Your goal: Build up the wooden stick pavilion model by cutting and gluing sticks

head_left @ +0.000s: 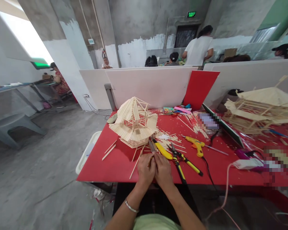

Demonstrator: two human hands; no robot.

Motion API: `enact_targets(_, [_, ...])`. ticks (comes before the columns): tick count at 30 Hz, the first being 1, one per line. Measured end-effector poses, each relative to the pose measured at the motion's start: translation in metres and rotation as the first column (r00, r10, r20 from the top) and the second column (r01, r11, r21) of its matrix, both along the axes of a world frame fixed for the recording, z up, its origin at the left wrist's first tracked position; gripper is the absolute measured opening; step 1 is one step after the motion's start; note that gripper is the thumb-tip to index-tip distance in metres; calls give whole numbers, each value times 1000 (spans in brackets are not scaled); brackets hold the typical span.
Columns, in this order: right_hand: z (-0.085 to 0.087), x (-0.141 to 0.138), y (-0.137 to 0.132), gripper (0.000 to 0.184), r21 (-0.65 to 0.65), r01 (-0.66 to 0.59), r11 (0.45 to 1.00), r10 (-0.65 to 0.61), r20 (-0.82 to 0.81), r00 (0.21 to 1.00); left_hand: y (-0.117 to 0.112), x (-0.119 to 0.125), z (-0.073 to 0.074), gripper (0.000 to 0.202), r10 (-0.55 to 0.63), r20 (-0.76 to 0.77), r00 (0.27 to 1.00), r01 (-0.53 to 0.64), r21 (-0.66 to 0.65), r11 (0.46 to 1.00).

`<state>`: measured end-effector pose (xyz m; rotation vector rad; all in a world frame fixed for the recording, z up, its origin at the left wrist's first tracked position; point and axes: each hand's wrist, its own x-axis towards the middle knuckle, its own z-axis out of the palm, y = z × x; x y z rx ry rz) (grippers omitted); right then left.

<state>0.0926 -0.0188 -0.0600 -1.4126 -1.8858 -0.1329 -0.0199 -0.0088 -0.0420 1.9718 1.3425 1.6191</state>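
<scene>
My left hand (146, 167) and my right hand (163, 169) meet over the front edge of the red table, fingers curled together. What they pinch is too small and hidden to name. Just beyond them stands a model pavilion (134, 124) of thin wooden sticks, its tiered roof partly covered and partly bare frame. A yellow-handled cutting tool (162, 149) lies by my right hand's fingertips. Beside it rest yellow-and-black shears (182, 159) with their handles apart. Loose sticks (136, 164) lie between the model and my left hand.
A yellow glue gun (196, 145) with a black cord lies to the right. Stick offcuts (172, 139) are scattered behind the shears. Another stick model (261, 108) stands far right. White panels (148, 86) border the table's back; several people are beyond. A grey stool (16, 127) is at left.
</scene>
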Motion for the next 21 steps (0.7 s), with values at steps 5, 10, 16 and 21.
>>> enact_targets(5, [-7,-1,-2,38,2,72,997,-72,50,996,3,0,-9,24,3,-45,999,-5,-47,999])
enact_targets(10, [-7,-3,-2,38,-19,69,997,-68,73,995,5,0,-16,25,6,-54,999,-12,-97,995])
enact_targets(16, [-4,-2,-4,39,-22,55,998,-54,69,996,4,-1,-13,23,-7,-73,997,-3,-145,989])
enact_targets(21, [-2,-2,-5,38,-14,61,998,-60,64,996,3,0,-14,23,-8,-59,998,-2,-161,987])
